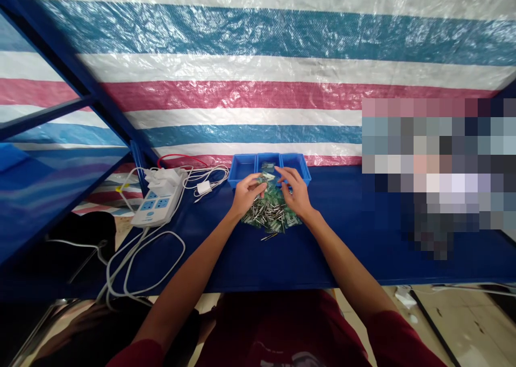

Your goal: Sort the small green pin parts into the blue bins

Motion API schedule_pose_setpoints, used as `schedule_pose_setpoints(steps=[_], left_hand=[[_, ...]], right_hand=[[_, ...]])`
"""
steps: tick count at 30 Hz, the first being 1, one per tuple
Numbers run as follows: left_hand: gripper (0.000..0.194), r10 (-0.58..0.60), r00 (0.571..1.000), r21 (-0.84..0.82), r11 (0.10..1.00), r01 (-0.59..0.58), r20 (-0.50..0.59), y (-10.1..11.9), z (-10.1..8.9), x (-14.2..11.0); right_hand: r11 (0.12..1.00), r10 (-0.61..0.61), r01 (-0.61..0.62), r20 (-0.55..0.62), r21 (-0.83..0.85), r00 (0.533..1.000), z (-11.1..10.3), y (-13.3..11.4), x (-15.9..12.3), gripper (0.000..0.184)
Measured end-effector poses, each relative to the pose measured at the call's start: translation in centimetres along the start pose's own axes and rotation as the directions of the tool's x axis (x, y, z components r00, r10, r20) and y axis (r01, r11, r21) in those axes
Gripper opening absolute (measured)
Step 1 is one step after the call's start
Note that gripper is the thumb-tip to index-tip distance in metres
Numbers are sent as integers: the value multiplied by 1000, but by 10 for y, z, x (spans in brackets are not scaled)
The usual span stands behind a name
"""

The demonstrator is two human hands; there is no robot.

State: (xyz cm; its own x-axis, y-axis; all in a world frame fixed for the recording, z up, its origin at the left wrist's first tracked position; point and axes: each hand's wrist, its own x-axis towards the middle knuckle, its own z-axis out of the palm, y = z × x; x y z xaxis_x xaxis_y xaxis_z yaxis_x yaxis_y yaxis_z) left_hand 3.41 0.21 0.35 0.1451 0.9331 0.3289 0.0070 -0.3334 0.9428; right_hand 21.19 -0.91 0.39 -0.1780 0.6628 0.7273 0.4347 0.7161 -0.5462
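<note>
A heap of small green circuit boards with metal pins (271,214) lies on the blue table (342,249) in front of me. My left hand (244,193) rests at the heap's left side, its fingers pinched on a green board near the top. My right hand (296,191) is at the heap's right side with fingers curled, its fingertips touching the boards close to the left hand. Just behind both hands stand blue plastic bins (242,171) in a row, the middle one holding a few green boards.
A white power strip (158,201) with plugs and looping white cables (137,259) lies at the left. A striped tarp (258,77) hangs behind the table. A blue frame post (80,77) slants at the left. A blurred area covers the right side.
</note>
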Motion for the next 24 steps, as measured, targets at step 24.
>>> schedule_pose_setpoints(steps=[24], left_hand=[[45, 31, 998, -43, 999, -28, 62, -2, 0, 1]], right_hand=[[992, 58, -64, 54, 106, 997, 0, -5, 0, 28]])
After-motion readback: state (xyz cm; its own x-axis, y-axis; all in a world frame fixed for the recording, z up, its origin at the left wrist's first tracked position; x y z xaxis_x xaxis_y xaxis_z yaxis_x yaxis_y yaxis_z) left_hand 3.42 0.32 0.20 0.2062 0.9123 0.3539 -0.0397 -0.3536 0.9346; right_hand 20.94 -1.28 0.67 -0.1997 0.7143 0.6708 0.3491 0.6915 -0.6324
